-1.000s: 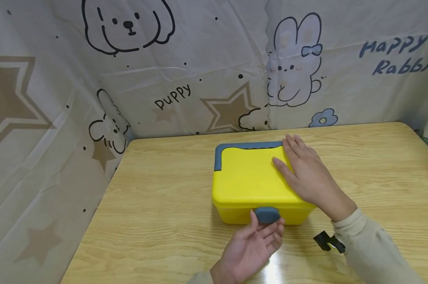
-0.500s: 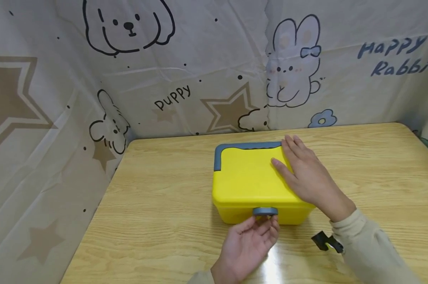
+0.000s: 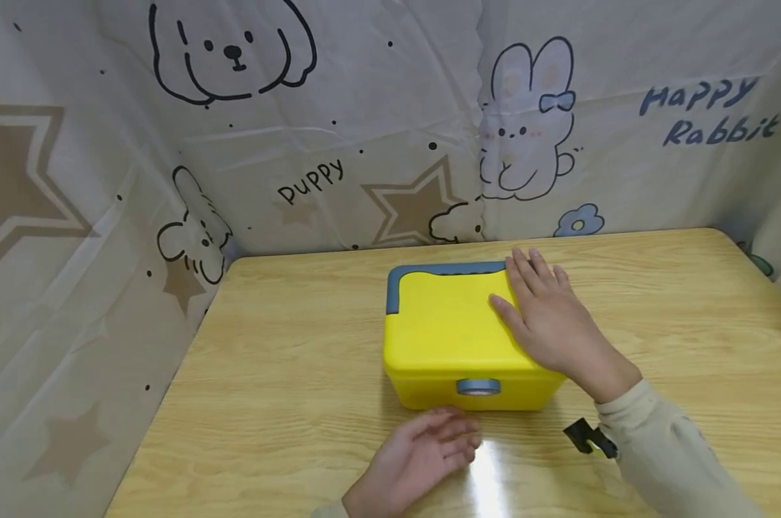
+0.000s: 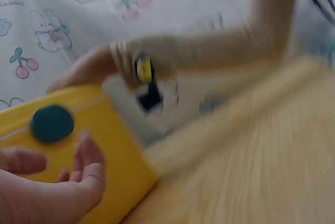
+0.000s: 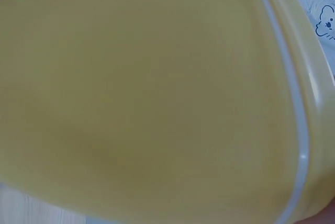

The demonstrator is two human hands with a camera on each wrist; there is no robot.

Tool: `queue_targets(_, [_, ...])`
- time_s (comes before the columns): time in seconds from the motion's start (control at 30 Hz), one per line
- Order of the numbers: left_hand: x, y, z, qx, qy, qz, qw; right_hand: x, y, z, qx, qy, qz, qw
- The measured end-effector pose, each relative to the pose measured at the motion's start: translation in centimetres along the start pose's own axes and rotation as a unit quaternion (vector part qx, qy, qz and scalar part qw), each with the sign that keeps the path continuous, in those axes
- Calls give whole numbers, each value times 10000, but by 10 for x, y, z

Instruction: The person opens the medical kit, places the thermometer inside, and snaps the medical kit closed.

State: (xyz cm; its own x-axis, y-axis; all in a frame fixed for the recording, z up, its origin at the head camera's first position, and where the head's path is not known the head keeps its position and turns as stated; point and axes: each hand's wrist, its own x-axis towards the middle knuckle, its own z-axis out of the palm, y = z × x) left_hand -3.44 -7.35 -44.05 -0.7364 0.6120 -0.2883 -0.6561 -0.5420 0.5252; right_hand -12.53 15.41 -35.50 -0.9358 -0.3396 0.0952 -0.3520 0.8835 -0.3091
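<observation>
A yellow box with a closed lid stands on the wooden table. Along the rear edge of its lid lies a blue-grey handle. The blue-grey latch on its front shows a narrow face in the head view, and juts outward. My right hand rests on the right part of the lid, fingers stretched toward the back. Below and in front of the latch, my left hand is palm up with loosely bent fingers, apart from the box and holding nothing. The right wrist view is filled by the yellow box wall.
A wooden table extends on both sides of the box. Behind it hangs a printed cloth with puppy and rabbit drawings. A black clip-like piece hangs at the right sleeve.
My left hand has tipped the latch upward, let go of it and drawn back down and left. My right hand stays on the lid. The head view has shifted slightly.
</observation>
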Motion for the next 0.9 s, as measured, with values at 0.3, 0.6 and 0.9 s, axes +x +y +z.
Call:
queue_targets(0.3, [-44,49,-38,6332,1843,1012,7449,-4,8,-6,70,25,-56,10000])
queue_targets(0.6, [-47,94,-33,8000,2989,2298,4668,-36,50,-12,974,807,-83,9919])
queue_targets(0.9, [-36,109,-22,8329,3437,1105,4196,-75,108,-1,859,616,618,9925])
